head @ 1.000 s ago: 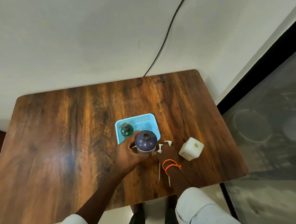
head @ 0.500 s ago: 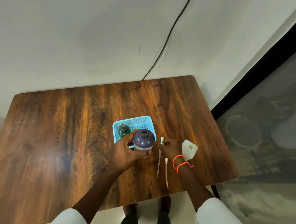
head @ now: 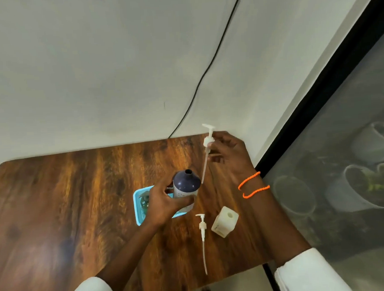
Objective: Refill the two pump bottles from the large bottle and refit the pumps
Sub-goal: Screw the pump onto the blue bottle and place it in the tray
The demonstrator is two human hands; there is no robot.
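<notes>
My left hand [head: 165, 202] grips a dark blue-topped pump bottle [head: 185, 186] with its neck open, held upright over the wooden table [head: 78, 207]. My right hand [head: 228, 153] pinches a white pump [head: 208, 140] raised above the table, its long tube slanting down toward the bottle's shoulder. A second white pump [head: 202, 227] lies flat on the table near the front edge. A white square bottle [head: 225, 224] with an open round neck lies tilted beside it. A green pump bottle [head: 144, 202] stands in the light blue basket [head: 138, 217], partly hidden by my left hand.
The table's right edge runs close to a dark glass panel [head: 343, 159] with plant pots behind it. A black cable [head: 205, 73] runs down the white wall to the table's far edge.
My right hand has picked one white pump off the table and lifted it up and away. The left hand has kept its grip on the blue bottle. The camera has tilted.
</notes>
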